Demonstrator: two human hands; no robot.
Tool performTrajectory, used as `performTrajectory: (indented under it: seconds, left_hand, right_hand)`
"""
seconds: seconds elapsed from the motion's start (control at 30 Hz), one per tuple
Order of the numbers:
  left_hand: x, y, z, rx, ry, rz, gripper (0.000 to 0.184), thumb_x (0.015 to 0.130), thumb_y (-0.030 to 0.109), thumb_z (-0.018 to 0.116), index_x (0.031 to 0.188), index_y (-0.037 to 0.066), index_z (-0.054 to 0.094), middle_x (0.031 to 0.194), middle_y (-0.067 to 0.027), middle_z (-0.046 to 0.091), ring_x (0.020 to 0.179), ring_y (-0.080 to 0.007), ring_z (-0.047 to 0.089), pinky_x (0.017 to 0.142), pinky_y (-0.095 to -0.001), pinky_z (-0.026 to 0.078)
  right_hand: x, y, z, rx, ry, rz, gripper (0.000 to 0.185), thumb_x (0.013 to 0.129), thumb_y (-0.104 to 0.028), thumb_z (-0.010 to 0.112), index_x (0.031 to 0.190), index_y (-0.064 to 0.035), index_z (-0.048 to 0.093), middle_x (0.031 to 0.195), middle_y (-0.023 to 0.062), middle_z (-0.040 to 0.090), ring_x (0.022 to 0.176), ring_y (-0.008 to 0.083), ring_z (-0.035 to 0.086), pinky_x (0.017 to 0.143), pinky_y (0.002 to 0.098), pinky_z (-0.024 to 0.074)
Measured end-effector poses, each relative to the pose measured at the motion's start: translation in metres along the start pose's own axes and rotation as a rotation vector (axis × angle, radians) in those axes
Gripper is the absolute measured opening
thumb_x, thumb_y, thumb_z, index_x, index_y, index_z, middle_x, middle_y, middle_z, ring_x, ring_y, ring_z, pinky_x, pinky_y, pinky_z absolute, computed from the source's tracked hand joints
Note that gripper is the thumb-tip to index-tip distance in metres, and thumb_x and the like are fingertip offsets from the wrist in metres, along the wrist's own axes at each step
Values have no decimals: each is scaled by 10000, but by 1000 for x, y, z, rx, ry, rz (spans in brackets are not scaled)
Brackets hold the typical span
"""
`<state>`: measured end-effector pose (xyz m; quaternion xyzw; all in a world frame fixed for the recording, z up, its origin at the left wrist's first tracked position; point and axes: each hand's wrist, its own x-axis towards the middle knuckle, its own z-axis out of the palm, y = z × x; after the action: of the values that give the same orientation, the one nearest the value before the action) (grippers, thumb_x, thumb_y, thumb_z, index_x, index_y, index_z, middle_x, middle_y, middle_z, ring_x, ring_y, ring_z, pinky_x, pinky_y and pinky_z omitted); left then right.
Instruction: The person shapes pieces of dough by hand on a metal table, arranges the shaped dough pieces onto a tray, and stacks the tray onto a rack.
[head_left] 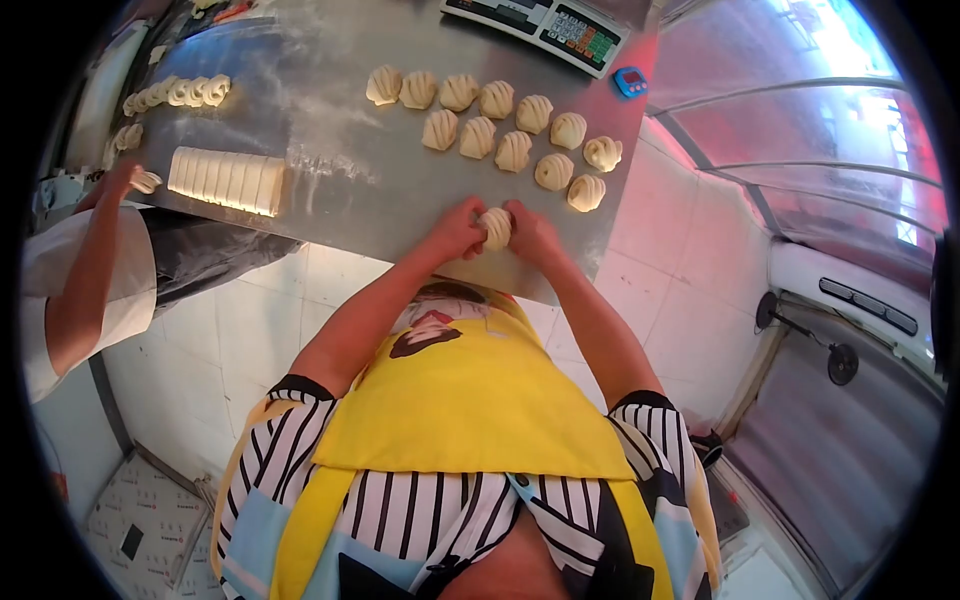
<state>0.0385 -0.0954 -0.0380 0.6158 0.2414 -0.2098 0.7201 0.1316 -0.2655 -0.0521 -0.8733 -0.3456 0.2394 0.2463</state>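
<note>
Near the front edge of the metal table, a striped dough roll (495, 229) is held between my two hands. My left hand (459, 230) grips its left side with bent fingers, and my right hand (531, 232) closes on its right side. Beyond them, shaped dough rolls (478, 137) of the same ridged kind stand in two slanting rows. Some of my fingertips are hidden behind the roll and the hands themselves.
A digital scale (545, 30) and a small blue timer (630, 81) sit at the far right of the metal table (340, 215). To the left, a co-worker's hand (122, 182) holds a dough piece beside a sliced dough slab (226, 181). More dough pieces (178, 93) lie behind.
</note>
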Motion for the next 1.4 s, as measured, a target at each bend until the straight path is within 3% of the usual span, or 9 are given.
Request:
performTrajectory:
  seconds: [0.17, 0.2, 0.4, 0.67, 0.77, 0.97, 1.03, 1.2, 1.4]
  left_hand:
    - [13, -23, 11, 378, 312, 292, 211, 791, 81, 585, 966, 55, 471, 663, -125, 600, 503, -213, 593, 452, -354, 458]
    - [17, -35, 13, 545, 388, 418, 210, 797, 92, 588, 969, 57, 473, 660, -119, 599, 500, -207, 592, 449, -352, 457]
    - [-9, 2, 7, 122, 189, -3, 235, 814, 196, 601, 989, 71, 506, 702, -159, 612, 618, -310, 625, 619, -431, 473]
    - [6, -12, 7, 719, 388, 234, 193, 819, 220, 600, 927, 80, 523, 814, -172, 641, 792, -404, 606, 678, -498, 459]
    - [7, -9, 0, 716, 363, 238, 181, 818, 204, 595, 933, 74, 543, 856, -173, 646, 823, -397, 609, 688, -492, 465]
    - [-21, 1, -93, 435, 540, 331, 224, 804, 140, 568, 1009, 60, 611, 855, -170, 659, 823, -341, 644, 719, -415, 495]
    - [-12, 28, -134, 285, 595, 142, 215, 809, 149, 573, 993, 43, 611, 860, -170, 658, 850, -337, 644, 742, -405, 493]
    - [41, 54, -172, 651, 567, 270, 274, 811, 163, 580, 1050, 32, 599, 905, -183, 660, 905, -333, 636, 754, -419, 490]
    - [-23, 43, -182, 493, 663, 174, 420, 808, 145, 596, 1204, 38, 503, 882, -153, 657, 853, -274, 649, 721, -405, 503]
  right_hand:
    - [-2, -22, -30, 829, -303, 486, 272, 763, -48, 603, 1023, -38, 526, 765, 102, 618, 569, 196, 642, 477, 335, 484]
    - [0, -21, -25, 798, -273, 475, 279, 758, -52, 607, 1024, -37, 523, 756, 105, 612, 564, 199, 639, 477, 343, 482]
    - [4, -1, 4, 225, -86, 207, 253, 769, -93, 609, 1001, -46, 518, 761, 127, 623, 594, 256, 642, 514, 377, 490]
    - [8, -16, 1, 2, -7, 219, 202, 776, -138, 583, 958, -75, 522, 875, 195, 636, 826, 417, 597, 692, 485, 470]
    - [11, -17, 7, -85, 14, 171, 199, 806, -134, 602, 980, -66, 532, 852, 184, 648, 781, 358, 636, 665, 440, 501]
    - [13, -87, -35, 1286, -188, 407, 262, 895, -141, 609, 1104, 0, 540, 864, 117, 639, 729, 165, 625, 682, 299, 534]
    - [18, -90, -31, 1178, -228, 336, 283, 895, -145, 611, 1123, 8, 539, 866, 114, 645, 716, 163, 623, 683, 292, 530]
    - [27, -101, -21, 1036, -296, 327, 242, 883, -122, 625, 1060, 30, 564, 749, 65, 623, 637, 121, 594, 607, 267, 505]
    - [92, -149, -9, 807, -300, 151, 249, 850, -189, 651, 981, 17, 606, 660, 50, 597, 595, 119, 550, 567, 288, 468]
